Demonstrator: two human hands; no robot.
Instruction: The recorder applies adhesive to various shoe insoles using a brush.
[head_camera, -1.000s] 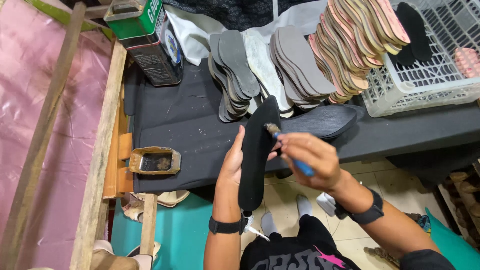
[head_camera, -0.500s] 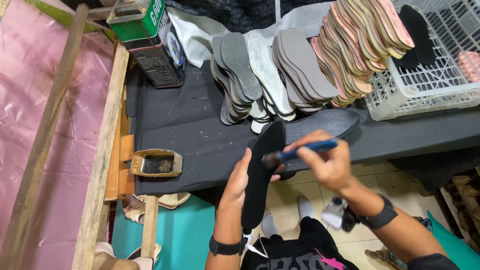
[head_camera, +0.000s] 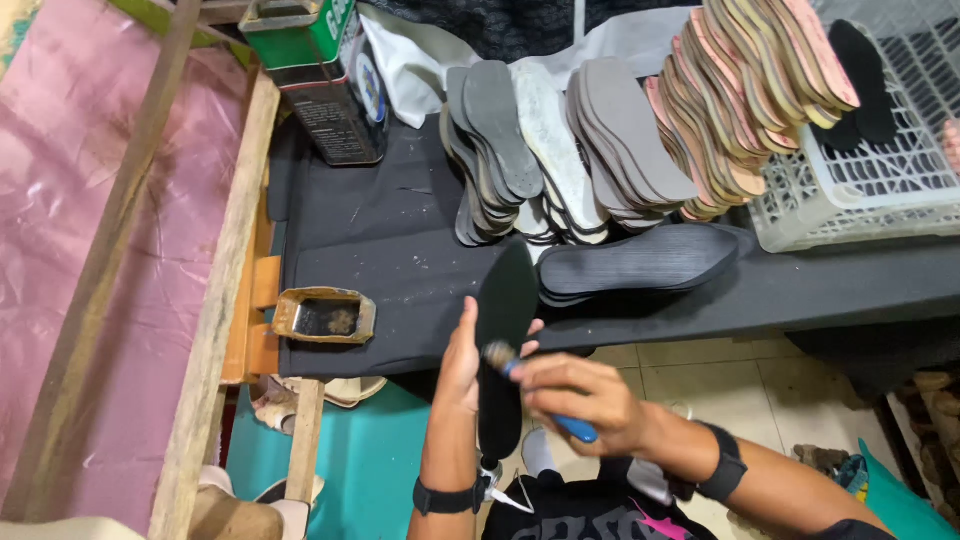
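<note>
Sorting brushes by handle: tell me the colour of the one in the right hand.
Blue, seen in the head view: the brush handle pokes out of the right hand.

1. A rectangular metal can (head_camera: 325, 85) stands at the far left corner of the black-covered tabletop (head_camera: 400, 250), just beside the wooden frame. Its top part is green with white markings, and its lower side is dark with fine pale print. A round blue and white label patch sits on the side that faces the stacked soles.
2. A small open rusty tin (head_camera: 323, 316), rectangular with rounded corners, lies at the tabletop's near left edge, dark residue inside.
</note>
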